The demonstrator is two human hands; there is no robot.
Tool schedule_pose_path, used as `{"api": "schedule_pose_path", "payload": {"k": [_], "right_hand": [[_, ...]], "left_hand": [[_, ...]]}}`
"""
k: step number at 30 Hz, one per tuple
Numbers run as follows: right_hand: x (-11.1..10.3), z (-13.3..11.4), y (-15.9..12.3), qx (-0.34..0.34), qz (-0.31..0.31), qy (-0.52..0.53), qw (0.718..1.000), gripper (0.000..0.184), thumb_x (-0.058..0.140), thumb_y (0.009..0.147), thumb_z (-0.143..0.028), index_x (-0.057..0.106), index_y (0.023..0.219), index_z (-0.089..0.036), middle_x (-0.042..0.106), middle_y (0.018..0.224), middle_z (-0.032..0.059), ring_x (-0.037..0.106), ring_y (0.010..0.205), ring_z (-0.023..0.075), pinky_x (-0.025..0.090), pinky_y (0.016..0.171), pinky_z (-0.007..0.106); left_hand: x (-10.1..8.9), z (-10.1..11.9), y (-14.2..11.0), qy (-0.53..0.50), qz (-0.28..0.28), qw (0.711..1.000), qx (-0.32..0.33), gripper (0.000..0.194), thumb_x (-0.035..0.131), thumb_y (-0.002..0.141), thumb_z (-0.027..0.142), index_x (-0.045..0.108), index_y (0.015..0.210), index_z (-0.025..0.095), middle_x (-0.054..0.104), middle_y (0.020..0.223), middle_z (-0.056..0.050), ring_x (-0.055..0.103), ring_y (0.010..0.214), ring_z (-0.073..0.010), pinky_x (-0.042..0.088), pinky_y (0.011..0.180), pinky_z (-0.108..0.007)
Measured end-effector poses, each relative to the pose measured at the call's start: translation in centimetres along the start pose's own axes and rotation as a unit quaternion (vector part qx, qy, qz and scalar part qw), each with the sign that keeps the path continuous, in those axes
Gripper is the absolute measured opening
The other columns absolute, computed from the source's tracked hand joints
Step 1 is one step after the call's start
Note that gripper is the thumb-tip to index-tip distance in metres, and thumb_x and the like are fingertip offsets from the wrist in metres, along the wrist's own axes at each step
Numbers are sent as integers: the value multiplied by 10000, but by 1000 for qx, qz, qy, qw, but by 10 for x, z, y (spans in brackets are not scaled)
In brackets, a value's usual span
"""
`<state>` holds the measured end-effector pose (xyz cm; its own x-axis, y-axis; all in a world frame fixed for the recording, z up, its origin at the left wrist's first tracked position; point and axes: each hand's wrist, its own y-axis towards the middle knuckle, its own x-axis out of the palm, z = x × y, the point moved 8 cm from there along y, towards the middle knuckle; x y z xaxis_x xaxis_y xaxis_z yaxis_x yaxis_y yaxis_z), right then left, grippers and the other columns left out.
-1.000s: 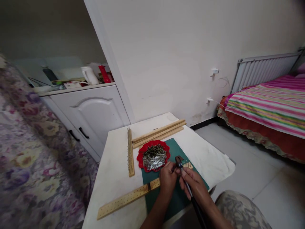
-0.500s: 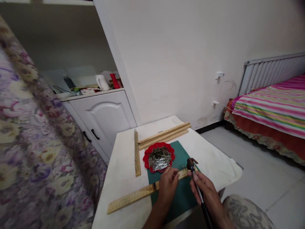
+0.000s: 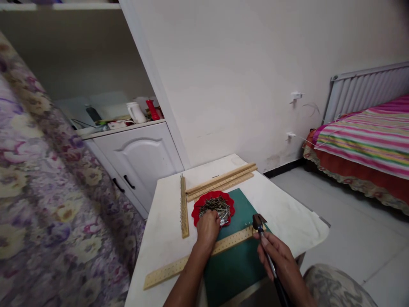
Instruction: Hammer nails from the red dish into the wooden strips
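Observation:
My left hand (image 3: 208, 226) is down in the red scalloped bowl (image 3: 230, 199), its fingers curled into the heap of nails (image 3: 215, 204). Its fingertips are hidden, so I cannot make out what they pinch. My right hand (image 3: 278, 259) is closed around the handle of a hammer (image 3: 257, 222), whose head is over the right end of a wooden strip (image 3: 231, 241). Rows of small holes run along this strip, and a few nails (image 3: 248, 226) stand upright near the hammer head. The strip lies across a green mat (image 3: 236, 270), passing under my left forearm.
Left of the bowl, a narrow wooden strip (image 3: 184, 213) bristles with nails. More wooden strips (image 3: 220, 181) lie at the back of the white table (image 3: 287, 204). Beyond the table are a cabinet (image 3: 140, 157), a floral curtain (image 3: 64, 204) and a bed (image 3: 367, 136).
My left hand has moved from above the wooden strip, left and away from me, into the bowl of nails. My right hand still holds the hammer in nearly the same place.

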<state>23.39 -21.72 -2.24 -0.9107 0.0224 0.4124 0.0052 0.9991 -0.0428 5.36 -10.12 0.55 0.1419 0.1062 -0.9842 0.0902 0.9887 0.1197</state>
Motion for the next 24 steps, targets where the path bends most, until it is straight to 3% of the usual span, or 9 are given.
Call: {"api": "schedule_pose_path", "payload": {"k": [5, 11, 14, 19, 24], "right_hand": [[1, -2, -1, -6, -8, 4, 1000, 326, 514, 812, -483, 510, 923, -176, 537, 500, -75, 358, 270, 17, 208, 280, 117], [3, -4, -3, -13, -1, -16, 1000, 306, 503, 821, -479, 508, 887, -180, 525, 505, -78, 342, 270, 16, 199, 281, 123], [7, -8, -4, -24, 4, -40, 999, 294, 513, 815, -478, 507, 834, -185, 526, 512, -78, 346, 270, 15, 204, 288, 132], [7, -12, -3, -49, 36, -71, 996, 302, 550, 784, -475, 522, 819, -176, 532, 526, -74, 329, 264, 15, 219, 281, 145], [1, -4, 0, -39, 38, -37, 998, 334, 595, 745, -466, 530, 887, -170, 530, 488, -84, 340, 249, 16, 211, 264, 133]], "left_hand": [[-5, 2, -5, 19, 8, 1000, 3, 200, 417, 833, 231, 606, 790, 180, 615, 882, -63, 588, 789, -187, 364, 623, -266], [-34, 1, -33, 16, 73, 997, 20, 166, 406, 830, 198, 569, 798, 185, 594, 878, -52, 569, 795, -178, 371, 639, -257], [-47, 10, -59, -80, 93, 991, 57, 169, 402, 841, 205, 555, 770, 190, 578, 825, -31, 552, 767, -157, 375, 653, -241], [-49, 42, -94, -300, 21, 945, 127, 162, 468, 825, 259, 559, 712, 186, 534, 713, 2, 512, 636, -117, 369, 576, -202], [-52, 61, -104, -355, -7, 919, 171, 144, 499, 799, 234, 576, 687, 185, 528, 683, -1, 493, 619, -118, 359, 565, -206]]}}
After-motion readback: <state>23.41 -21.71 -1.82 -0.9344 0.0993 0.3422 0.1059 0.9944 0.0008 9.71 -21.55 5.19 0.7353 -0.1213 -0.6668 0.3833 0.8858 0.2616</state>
